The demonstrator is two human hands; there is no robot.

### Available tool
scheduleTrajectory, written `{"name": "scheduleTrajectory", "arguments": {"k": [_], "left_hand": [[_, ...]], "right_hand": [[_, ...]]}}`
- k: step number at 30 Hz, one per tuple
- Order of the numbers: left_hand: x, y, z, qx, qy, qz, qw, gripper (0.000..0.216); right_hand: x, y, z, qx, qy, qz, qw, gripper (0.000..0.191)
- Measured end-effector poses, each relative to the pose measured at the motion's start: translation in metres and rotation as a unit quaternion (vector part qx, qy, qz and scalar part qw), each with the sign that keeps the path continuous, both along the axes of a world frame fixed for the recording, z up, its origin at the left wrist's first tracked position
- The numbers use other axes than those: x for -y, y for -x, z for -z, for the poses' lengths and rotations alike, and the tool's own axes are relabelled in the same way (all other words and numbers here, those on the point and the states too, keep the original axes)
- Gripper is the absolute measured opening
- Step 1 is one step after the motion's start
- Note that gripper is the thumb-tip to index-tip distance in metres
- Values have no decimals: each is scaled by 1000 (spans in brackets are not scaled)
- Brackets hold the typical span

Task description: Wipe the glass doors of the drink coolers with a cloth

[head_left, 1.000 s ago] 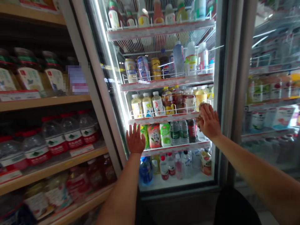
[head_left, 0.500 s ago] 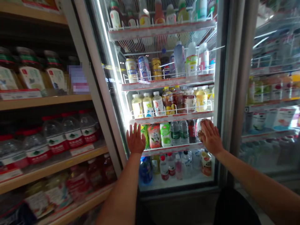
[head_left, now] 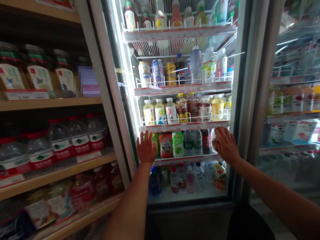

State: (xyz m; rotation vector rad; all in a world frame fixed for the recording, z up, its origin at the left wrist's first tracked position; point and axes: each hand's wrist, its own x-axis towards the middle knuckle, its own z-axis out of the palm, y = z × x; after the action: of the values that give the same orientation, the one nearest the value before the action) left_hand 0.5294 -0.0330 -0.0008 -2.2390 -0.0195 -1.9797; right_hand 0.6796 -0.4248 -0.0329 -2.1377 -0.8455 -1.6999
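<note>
My left hand (head_left: 146, 146) is raised with its fingers up and spread, in front of the lower left part of a lit drinks cooler's glass door (head_left: 190, 198). Level with it on the other side, my right hand (head_left: 227, 144) lies flat at the door's right part, fingers stretched. A brownish patch beside its fingertips looks like their reflection. Neither hand holds anything. Whether the left palm touches the glass I cannot tell. Behind the glass, between the hands, stand a red drink bottle (head_left: 165, 145), a green-and-white one (head_left: 177, 144) and clear water bottles (head_left: 197, 141).
Wooden shelves (head_left: 57, 104) on the left carry large water bottles (head_left: 58, 141) and juice bottles (head_left: 37, 75). A metal door frame (head_left: 256, 100) borders the cooler on the right, with another stocked glass-fronted cooler beyond. Cans (head_left: 158, 71) and bottles fill the cooler's upper racks.
The view has shifted slightly, so the shelves and cooler appear a little further right. Both hands keep nearly the same place and pose at the door.
</note>
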Motion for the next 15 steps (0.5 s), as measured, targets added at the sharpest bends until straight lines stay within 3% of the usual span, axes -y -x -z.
{"name": "scheduleTrajectory", "arguments": {"k": [7,15], "left_hand": [[1,1,-1,22,-25,-20,999,68],[1,1,-2,34,-37,-20,999,69]], "right_hand": [[-23,3,-57,22,-19,-38,999,67],[-84,27,-117,27,-18,-75,997,68]]}}
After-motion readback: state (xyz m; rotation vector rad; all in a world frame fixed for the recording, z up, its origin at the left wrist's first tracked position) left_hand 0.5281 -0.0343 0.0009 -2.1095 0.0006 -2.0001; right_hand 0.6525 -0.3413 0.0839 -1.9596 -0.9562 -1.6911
